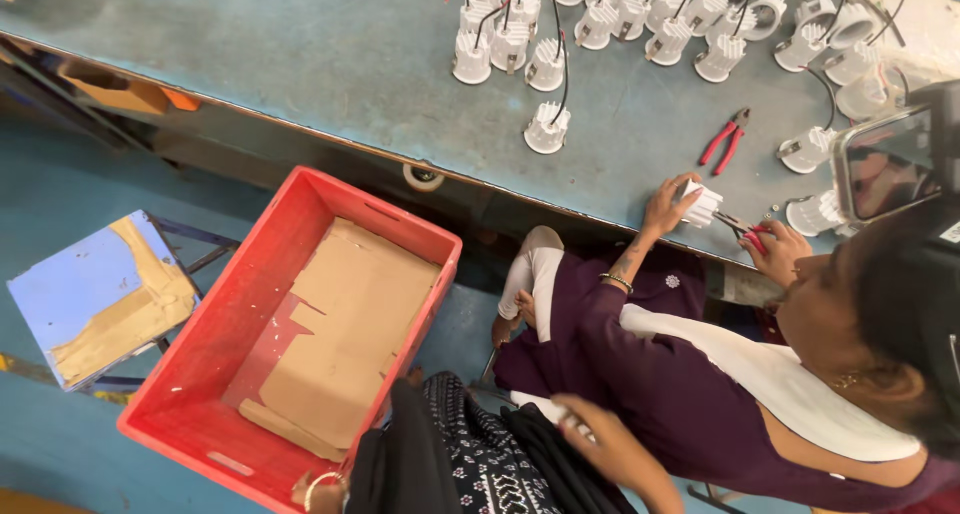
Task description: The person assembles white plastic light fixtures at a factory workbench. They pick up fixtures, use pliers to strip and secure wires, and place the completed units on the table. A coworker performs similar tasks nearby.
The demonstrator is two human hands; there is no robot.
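Note:
My left hand (pixel 316 491), with a bangle at the wrist, shows only partly at the bottom edge, against the near corner of a red plastic crate (pixel 215 339). A sheet of brown cardboard (pixel 335 339) lines the crate. My right hand (pixel 603 439) hovers over my dark patterned clothing (pixel 470 464), fingers loosely bent; I cannot make out anything in it. Beside me a co-worker in purple (pixel 690 374) holds a white finned lamp housing (pixel 703 204) and red-handled pliers (pixel 750 234) at the table edge.
The blue-grey worktable (pixel 330 54) carries several white lamp housings with black wires (pixel 545 64) and a second pair of red pliers (pixel 725 142). A blue stool patched with brown tape (pixel 100 299) stands left of the crate. Orange bins (pixel 125 94) sit under the table.

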